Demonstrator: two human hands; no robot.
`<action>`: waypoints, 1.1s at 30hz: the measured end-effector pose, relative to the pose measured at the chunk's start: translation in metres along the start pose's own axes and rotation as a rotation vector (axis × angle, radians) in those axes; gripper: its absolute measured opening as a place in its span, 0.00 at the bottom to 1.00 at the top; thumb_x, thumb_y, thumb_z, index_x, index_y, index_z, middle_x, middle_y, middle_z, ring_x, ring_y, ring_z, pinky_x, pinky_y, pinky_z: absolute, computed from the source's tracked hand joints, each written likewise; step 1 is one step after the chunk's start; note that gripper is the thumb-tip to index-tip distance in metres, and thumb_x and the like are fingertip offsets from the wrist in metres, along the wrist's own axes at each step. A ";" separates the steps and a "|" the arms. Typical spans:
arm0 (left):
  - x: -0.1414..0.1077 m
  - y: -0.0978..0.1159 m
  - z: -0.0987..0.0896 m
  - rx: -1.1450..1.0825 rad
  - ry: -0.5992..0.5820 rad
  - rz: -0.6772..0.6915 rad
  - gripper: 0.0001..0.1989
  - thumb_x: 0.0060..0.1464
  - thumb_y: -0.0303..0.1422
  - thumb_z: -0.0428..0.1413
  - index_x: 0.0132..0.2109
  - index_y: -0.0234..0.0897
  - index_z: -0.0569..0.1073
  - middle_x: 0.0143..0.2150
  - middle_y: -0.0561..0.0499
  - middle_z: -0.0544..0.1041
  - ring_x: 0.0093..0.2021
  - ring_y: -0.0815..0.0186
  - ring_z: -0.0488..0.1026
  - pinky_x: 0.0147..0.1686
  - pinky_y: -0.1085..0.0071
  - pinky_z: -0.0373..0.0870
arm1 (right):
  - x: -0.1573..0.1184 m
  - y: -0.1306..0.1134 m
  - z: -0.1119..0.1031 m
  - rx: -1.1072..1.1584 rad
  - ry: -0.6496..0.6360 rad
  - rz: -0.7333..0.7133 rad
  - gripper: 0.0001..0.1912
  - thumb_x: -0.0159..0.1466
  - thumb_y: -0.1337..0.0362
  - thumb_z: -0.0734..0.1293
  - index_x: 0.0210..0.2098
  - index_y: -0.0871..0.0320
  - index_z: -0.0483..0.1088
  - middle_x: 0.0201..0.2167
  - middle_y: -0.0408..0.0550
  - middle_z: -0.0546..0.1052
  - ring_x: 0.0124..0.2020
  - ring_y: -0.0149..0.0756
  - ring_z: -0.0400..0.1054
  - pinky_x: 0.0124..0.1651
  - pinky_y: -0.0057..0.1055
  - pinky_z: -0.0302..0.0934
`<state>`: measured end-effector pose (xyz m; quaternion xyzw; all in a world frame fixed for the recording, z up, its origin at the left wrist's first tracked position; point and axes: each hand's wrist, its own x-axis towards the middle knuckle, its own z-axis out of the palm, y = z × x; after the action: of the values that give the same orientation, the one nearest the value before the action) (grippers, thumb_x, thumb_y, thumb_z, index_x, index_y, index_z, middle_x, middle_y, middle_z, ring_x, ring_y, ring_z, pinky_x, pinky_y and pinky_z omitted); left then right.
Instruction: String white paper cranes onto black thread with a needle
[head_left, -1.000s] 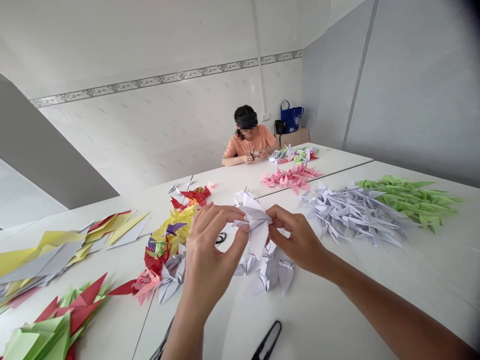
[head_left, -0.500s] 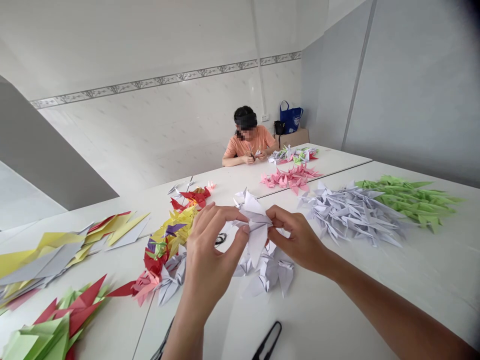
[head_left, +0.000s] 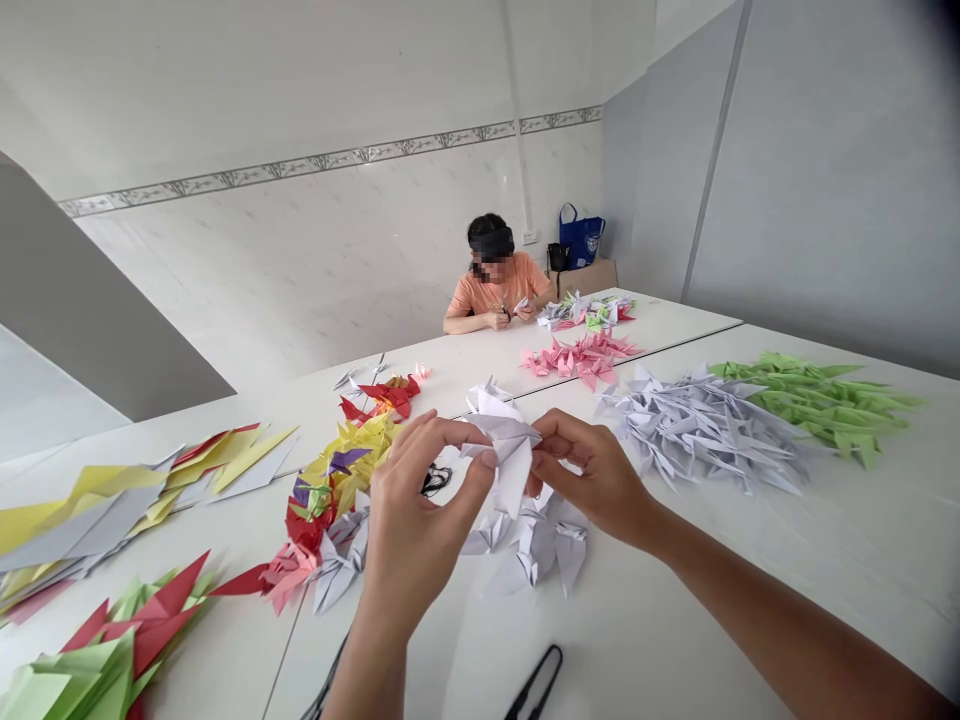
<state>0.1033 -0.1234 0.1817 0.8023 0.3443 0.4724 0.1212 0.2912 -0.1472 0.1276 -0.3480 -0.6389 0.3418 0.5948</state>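
Between my two hands, above the table, is a white paper crane [head_left: 511,452]. My left hand [head_left: 426,490] pinches its left side between thumb and fingers. The thumb and fingertips of my right hand [head_left: 589,475] close on its right side. Several more white paper cranes [head_left: 536,550] lie on the table just below. Black cord [head_left: 436,480] shows behind my left hand. A black-handled tool [head_left: 536,685], perhaps thread snips, rests at the near edge, partly cut off by the frame.
Yellow cranes [head_left: 360,450] and red ones lie left of my hands. Flat folded papers [head_left: 142,505] and green pieces [head_left: 82,675] are farther left. White [head_left: 697,425], green [head_left: 817,395] and pink cranes [head_left: 581,355] form piles. Across the white table [head_left: 840,580] a person [head_left: 499,280] holds scissors and paper.
The white crane has tilted, and its upper wing has dropped lower between my hands. Both my hands keep their pinch, almost in place. The person opposite has shifted the paper slightly.
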 end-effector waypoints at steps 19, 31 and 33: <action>0.000 0.002 -0.002 -0.053 -0.035 -0.020 0.05 0.61 0.28 0.57 0.36 0.43 0.73 0.34 0.58 0.77 0.38 0.68 0.72 0.44 0.69 0.66 | 0.000 0.001 0.004 0.016 0.004 0.031 0.04 0.71 0.65 0.66 0.37 0.57 0.70 0.25 0.40 0.78 0.28 0.30 0.73 0.36 0.28 0.66; 0.000 0.000 -0.002 -0.011 -0.026 0.000 0.05 0.60 0.29 0.57 0.35 0.42 0.73 0.33 0.57 0.78 0.37 0.66 0.73 0.45 0.67 0.68 | 0.000 0.004 0.003 0.064 -0.040 0.032 0.09 0.73 0.58 0.64 0.41 0.57 0.69 0.29 0.44 0.80 0.33 0.32 0.75 0.38 0.30 0.66; 0.000 0.000 -0.003 -0.010 -0.025 -0.001 0.05 0.61 0.29 0.57 0.35 0.42 0.73 0.33 0.57 0.78 0.38 0.66 0.74 0.46 0.66 0.68 | 0.001 0.005 0.003 0.093 -0.042 0.039 0.10 0.73 0.56 0.65 0.40 0.57 0.69 0.30 0.44 0.80 0.33 0.32 0.75 0.37 0.29 0.66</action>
<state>0.1013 -0.1242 0.1830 0.8073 0.3409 0.4639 0.1298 0.2883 -0.1443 0.1238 -0.3252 -0.6280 0.3899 0.5898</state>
